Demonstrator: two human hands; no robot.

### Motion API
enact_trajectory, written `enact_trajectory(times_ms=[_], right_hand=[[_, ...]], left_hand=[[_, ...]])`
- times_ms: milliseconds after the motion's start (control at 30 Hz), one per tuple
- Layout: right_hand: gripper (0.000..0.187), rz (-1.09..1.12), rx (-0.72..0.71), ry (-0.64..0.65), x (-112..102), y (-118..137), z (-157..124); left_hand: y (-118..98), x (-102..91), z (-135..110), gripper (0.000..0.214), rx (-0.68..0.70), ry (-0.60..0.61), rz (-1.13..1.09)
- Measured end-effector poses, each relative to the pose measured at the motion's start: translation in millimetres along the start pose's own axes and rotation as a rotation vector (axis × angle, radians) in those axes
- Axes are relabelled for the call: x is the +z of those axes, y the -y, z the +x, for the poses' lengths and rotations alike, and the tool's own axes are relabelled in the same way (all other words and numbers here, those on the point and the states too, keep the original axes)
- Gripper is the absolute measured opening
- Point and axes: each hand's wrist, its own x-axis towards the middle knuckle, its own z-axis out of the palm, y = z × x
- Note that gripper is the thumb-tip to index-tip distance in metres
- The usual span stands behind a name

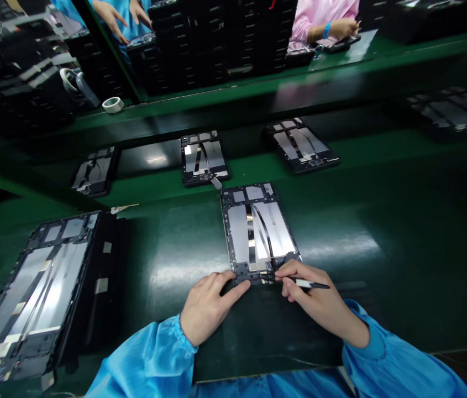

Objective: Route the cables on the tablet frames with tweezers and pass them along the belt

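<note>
- To the right of the tablet stack (51, 287), well apart from it, the open tablet (260, 235) lies flat on the green bench (187, 221).
- On the side nearer the stack, the left hand (210, 307) has thumb and forefinger spread, fingertips touching the tablet's near corner, nothing gripped between them.
- Farther from the stack, the right hand (311, 290) has its fingers closed in a pinch around a pen-like tool (303, 283), angled toward the tablet's near edge; whether its tip touches anything, I cannot tell.
- To work this edge well, brace the stack-side corner firmly, hold the tool low and use light pressure, since the small parts there look easy to nick.
- Guard the ribbon cable (264, 226) too; it would probably snag if the tip slipped.
- The tablet shows silvery panels in a black frame, with a dark, gold-patched strip (251, 235) on the cable's stack-facing side.
</note>
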Motion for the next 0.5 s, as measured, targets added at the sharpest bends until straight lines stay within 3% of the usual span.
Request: enact_trajectory(times_ms=[167,500], right_hand=[[0.018,0.112,0.045,0.07,2,-1,-4],[0.02,0.053,-0.15,0.193,10,18,1]], left_hand=[[5,-1.5,-5,0.032,0.045,-0.029,-0.019],[5,-1.3,-6,0.028,0.048,-0.076,-0.035]])
